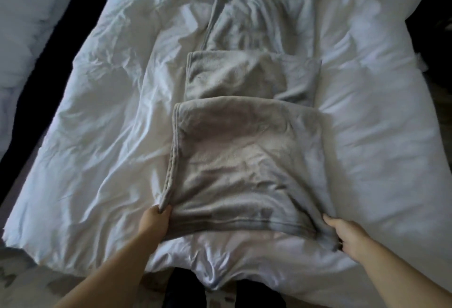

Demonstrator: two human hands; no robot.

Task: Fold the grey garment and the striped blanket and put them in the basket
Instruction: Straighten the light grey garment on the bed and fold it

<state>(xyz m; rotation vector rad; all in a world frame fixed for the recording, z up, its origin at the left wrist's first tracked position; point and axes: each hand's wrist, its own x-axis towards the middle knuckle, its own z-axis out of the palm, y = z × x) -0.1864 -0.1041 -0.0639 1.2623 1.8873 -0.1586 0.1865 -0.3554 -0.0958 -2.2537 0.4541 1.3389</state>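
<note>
Grey fleece runs up the middle of the bed: the garment (244, 161) lies lengthwise, its far part a loose, rumpled strip reaching toward the head, its near part doubled over in two overlapping layers with fairly square edges. I'd judge the fold about halfway, with the long tail yet to be taken in before it makes a tidy bundle. No striped blanket and no basket are in sight, so that second fold and both trips to the basket look to be ahead. The left hand (154, 222) pinches the near left corner between thumb and fingers, lifting the hem a little; the right hand (347, 236) has its fingers curled round the bunched near right corner. Underneath is a white duvet (97, 136), puffy and much creased, covering the whole bed. To the left, across a dark gap (49, 63), sits a second bed (29, 26) with pale bedding. A patch of patterned floor (29, 278) shows at the near left.
</note>
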